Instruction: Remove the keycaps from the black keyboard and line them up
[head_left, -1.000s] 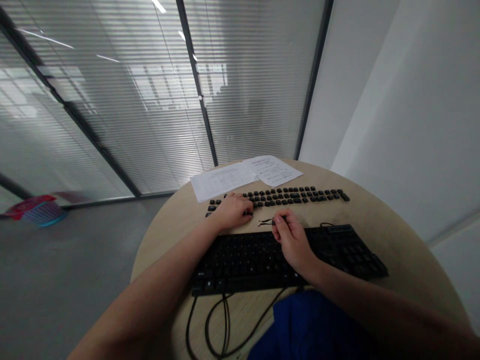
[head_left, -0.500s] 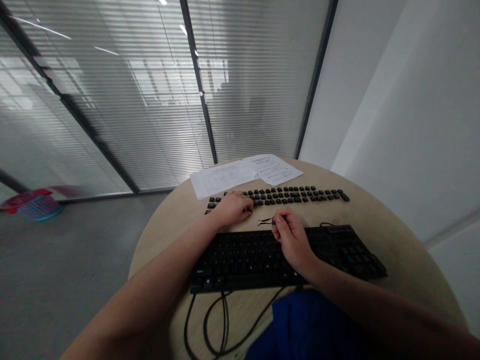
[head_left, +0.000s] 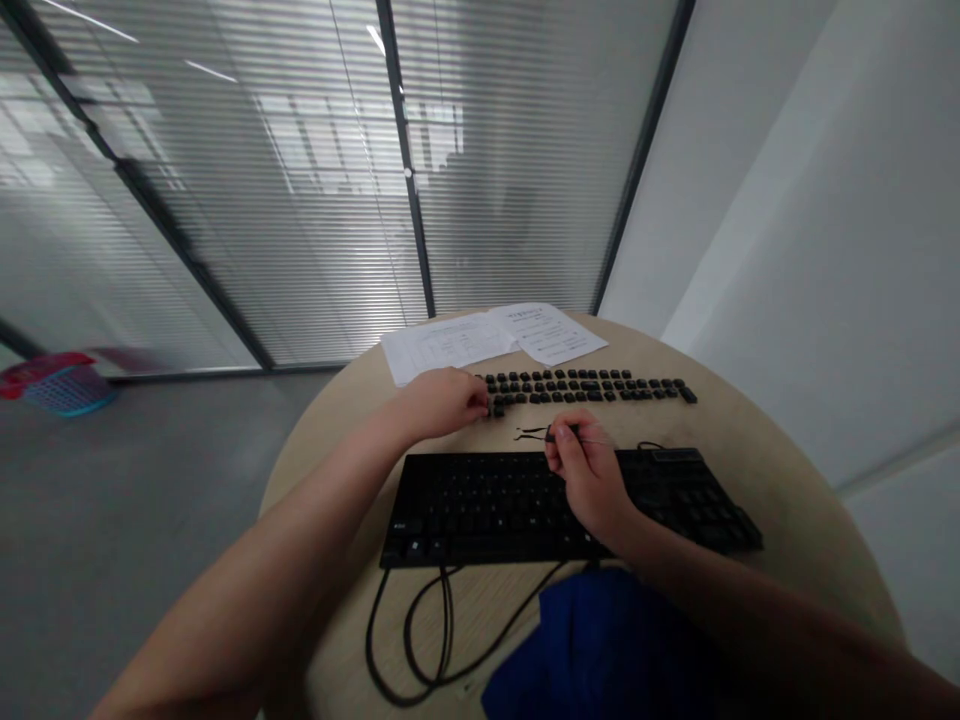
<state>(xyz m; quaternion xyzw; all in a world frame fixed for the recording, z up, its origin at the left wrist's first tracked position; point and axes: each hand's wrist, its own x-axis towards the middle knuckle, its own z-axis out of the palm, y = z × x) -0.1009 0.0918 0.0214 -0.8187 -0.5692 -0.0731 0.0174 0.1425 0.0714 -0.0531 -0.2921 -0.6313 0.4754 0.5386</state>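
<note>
My left hand (head_left: 448, 402) is at the left end of the rows of loose black keycaps (head_left: 592, 387), its fingers curled together. Whatever is between its fingertips is hidden. One keycap (head_left: 499, 410) sits just right of those fingers, below the rows. In my right hand (head_left: 585, 460) is a keycap puller (head_left: 531, 433), with two thin hooked prongs pointing left and fine wires showing on the other side. That hand hovers over the black keyboard (head_left: 480, 510), which lies flat in front of me and is partly covered by my right hand and wrist.
Printed sheets of paper (head_left: 450, 345) lie at the far side of the round wooden table (head_left: 750, 440). The black cable (head_left: 409, 640) loops near my blue clothing (head_left: 585, 640). A red and blue basket (head_left: 71, 388) stands on the floor at left.
My left hand has shifted left and slightly away from me, uncovering a keycap below the rows. My right hand keeps the puller in nearly the same place. The view has shifted slightly.
</note>
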